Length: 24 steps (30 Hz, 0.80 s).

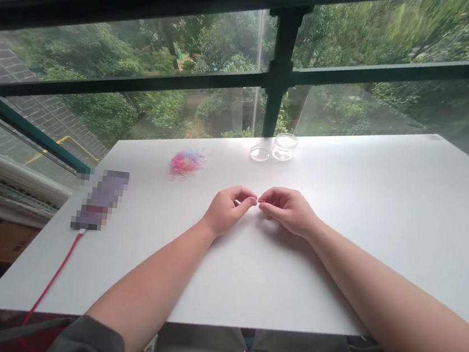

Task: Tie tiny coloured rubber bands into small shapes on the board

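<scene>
My left hand (231,207) is closed in a pinch, thumb against forefinger, just above the white table. Facing it, almost tip to tip, my right hand (287,209) also pinches with its thumb and forefinger. Whatever sits between the fingertips is too small to make out. Beyond my left hand lies a loose heap of thin, tangled, many-coloured pieces (186,162), mostly pink, red and blue. A clear round jar (284,148) stands upright near the far edge, and a clear round lid (259,154) lies flat to its left.
The white table (330,305) runs up to a window with dark green frames (282,63). At its left side lies a blurred-out, phone-like object (101,200). A red cable (53,278) leads from it over the front edge.
</scene>
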{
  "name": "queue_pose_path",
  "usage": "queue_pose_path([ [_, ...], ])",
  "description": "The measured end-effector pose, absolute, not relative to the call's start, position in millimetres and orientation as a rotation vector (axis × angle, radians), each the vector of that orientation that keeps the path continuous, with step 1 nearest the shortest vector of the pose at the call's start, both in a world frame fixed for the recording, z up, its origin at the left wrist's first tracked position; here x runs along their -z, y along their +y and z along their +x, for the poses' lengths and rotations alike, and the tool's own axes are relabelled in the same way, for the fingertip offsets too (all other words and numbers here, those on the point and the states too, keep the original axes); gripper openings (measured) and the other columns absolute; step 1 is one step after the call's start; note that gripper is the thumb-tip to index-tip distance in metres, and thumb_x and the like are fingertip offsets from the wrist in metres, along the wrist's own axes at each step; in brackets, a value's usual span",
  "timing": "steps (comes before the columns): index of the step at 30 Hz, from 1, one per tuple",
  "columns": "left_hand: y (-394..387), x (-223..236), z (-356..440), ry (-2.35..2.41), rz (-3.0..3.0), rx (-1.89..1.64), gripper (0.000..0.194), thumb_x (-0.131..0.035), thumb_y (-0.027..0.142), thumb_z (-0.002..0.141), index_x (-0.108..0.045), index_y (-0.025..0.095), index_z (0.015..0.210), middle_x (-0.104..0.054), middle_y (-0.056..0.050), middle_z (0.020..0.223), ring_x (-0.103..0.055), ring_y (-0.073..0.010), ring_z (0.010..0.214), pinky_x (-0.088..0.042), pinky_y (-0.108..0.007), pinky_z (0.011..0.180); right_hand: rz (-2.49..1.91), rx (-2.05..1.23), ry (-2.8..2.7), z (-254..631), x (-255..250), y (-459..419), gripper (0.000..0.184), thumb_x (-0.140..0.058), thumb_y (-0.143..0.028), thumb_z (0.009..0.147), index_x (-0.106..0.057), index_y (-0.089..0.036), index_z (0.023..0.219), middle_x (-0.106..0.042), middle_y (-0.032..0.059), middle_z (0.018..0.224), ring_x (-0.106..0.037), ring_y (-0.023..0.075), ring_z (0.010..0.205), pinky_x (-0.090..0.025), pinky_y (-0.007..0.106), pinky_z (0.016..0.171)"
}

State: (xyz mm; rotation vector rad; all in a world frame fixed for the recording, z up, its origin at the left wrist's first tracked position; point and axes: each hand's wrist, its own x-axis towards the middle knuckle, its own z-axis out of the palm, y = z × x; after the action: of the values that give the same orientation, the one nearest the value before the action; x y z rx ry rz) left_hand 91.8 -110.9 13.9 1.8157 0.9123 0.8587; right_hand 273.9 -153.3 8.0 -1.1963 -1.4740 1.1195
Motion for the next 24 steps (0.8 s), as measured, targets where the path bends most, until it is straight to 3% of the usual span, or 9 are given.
queue_pose_path([
  [8, -114.4, -16.7, 92.5, 0.877, 1.814, -0.823, 0.023, -0.06, 0.036, 0.08, -0.068, 0.015, 0.084, -0.071, -0.006, 0.082, -0.063, -0.0139, 0.072, -0.048, -0.023, 0.064, -1.204, -0.987, -1.558, 271.1, -10.8, -155.4, 0.022, -0.067, -0.035, 0.074, -0.064, -0.018, 0.087, -0.064, 0.0032, 0.076, -0.056, 0.0132, 0.061, -0.044, 0.026, 0.055],
  [16, -112.4, -16.9, 90.8, 0.869, 1.796, -0.787, 0.022, -0.057, 0.034, 0.081, -0.066, 0.015, 0.083, -0.07, -0.006, 0.084, -0.062, -0.0137, 0.074, -0.046, -0.023, 0.064, -1.285, -0.929, -1.554, 272.5, -11.9, -155.1, 0.012, -0.06, -0.028, 0.079, -0.063, -0.016, 0.077, -0.061, 0.0008, 0.066, -0.051, 0.0114, 0.056, -0.041, 0.024, 0.052],
  [24, -108.8, -15.6, 89.5, 0.886, 1.708, -0.815, 0.025, -0.055, 0.038, 0.083, -0.061, 0.014, 0.084, -0.07, -0.008, 0.082, -0.061, -0.0141, 0.073, -0.045, -0.024, 0.064, -1.304, -0.934, -1.491, 276.9, -16.0, -154.0, 0.011, -0.058, -0.026, 0.08, -0.058, -0.017, 0.076, -0.059, 0.0004, 0.064, -0.055, 0.0119, 0.054, -0.045, 0.025, 0.053],
])
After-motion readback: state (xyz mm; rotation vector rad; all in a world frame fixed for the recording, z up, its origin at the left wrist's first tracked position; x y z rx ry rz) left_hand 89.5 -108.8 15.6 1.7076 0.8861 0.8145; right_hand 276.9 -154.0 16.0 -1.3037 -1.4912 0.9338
